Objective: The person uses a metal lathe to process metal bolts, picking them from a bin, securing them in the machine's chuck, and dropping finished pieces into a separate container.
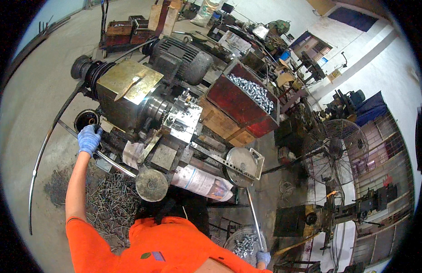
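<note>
My left hand [89,140], in a blue glove, reaches to the near rim of a dark round container [85,113] beside the lathe-like machine [129,86]. Its fingers are bent together; what lies between them is hidden. Low on the right, my right hand [262,258], also blue-gloved, is closed round the lower end of a long steel lever [252,209]. That lever runs up to the round plate [240,164] at the machine's right side. Near the machine's middle is a bright metal fixture block [184,119] next to the chuck [157,107].
A red box [238,98] heaped with small metal parts stands on wood behind the fixture. Below, a basket [229,243] holds more parts. Metal shavings [115,204] cover the floor at left. A caged fan [336,150] stands right; a round handwheel [151,185] is close to my body.
</note>
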Available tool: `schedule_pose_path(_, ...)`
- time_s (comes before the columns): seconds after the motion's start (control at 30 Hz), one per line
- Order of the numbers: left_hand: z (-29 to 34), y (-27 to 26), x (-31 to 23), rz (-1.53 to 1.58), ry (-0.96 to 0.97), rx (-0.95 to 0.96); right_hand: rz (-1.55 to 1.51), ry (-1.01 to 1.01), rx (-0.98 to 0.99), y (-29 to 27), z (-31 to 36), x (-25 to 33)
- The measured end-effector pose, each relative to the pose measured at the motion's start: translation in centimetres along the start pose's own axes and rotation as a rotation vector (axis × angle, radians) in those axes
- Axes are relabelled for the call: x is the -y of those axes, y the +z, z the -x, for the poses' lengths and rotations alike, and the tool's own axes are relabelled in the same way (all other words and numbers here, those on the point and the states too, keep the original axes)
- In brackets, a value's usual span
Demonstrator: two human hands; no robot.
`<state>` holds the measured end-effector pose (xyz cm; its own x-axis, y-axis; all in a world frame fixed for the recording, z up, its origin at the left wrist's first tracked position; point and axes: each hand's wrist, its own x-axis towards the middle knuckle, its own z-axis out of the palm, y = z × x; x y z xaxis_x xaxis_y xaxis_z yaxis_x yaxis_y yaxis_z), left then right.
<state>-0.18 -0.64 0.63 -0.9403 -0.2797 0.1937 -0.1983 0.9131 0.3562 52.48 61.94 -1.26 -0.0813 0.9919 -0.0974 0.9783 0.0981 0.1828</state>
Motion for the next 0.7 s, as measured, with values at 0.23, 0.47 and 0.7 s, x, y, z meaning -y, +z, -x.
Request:
schedule_pose_path(0.23, 0.1, 0.3, 0.3, 0.000, 0.000, -0.025, -0.092, -0.075, -0.053, -1.6, 2.3, 0.8)
schedule_pose_path(0.47, -0.1, 0.9, 0.6, -0.002, 0.040, -0.046, -0.019, 0.022, -0.055, 2.7, -1.6, -1.7)
schedule_pose_path(0.7, -0.1, 0.6, 0.9, 0.016, 0.011, -0.005, 0.024, 0.006, -0.112, 2.0, -0.5, -0.9)
